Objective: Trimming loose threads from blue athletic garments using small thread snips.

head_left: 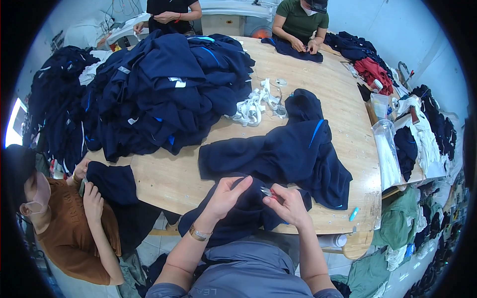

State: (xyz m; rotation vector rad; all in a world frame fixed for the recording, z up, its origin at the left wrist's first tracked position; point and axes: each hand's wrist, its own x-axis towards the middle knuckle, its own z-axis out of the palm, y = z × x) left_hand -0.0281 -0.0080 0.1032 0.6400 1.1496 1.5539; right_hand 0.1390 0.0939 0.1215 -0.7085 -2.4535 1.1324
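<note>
My left hand (224, 197), with a watch at its wrist, pinches a fold of a navy garment (248, 211) that hangs over the near table edge toward my lap. In my right hand (289, 206) are small thread snips (269, 192) with red on the handle, fingers closed around them. Their metal tips point left at the cloth, close to my left thumb; whether the blades touch a thread is too small to tell. Just beyond my hands, another navy garment (278, 149) with a bright blue stripe lies spread on the table.
A big heap of navy garments (164, 94) covers the table's left side. White strips (256, 107) lie mid-table, and a turquoise marker-like object (354, 214) near the right edge. Co-workers handle dark cloth at left (74, 218) and far side (300, 25). Side shelves (422, 169) hold clothes.
</note>
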